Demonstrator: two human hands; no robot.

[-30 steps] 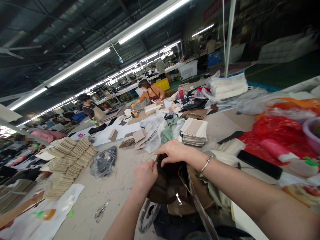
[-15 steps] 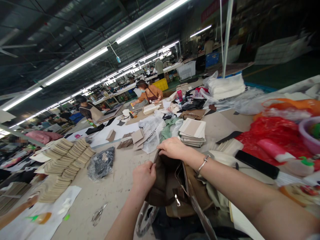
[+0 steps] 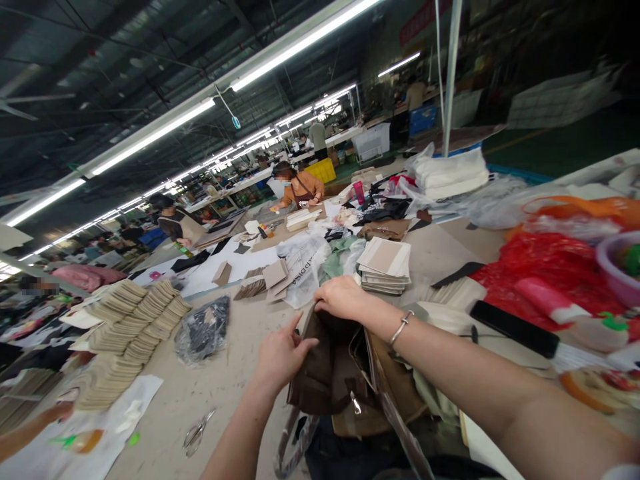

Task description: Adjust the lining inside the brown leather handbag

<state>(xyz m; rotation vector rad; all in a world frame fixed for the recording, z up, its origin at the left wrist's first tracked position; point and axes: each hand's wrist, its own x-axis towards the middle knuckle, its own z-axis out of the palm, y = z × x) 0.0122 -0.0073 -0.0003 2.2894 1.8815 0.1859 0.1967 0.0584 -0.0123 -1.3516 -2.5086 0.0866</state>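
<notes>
With my right hand [image 3: 343, 299] pinching the far rim of the brown bag [image 3: 330, 370] at the desk's [image 3: 225, 373] six o'clock edge, I'd firm up my left hand's [image 3: 280, 357] loose, half-open fingers to spread its mouth evenly.

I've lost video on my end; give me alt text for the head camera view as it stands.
Two bare hands work a dark brown leather bag on a cluttered beige worktable: the left hand lies open against the bag's side, and the right hand, a silver bangle on its wrist, grips its top edge. Metal scissors lie to the left, near stacks of tan cut pieces.
</notes>
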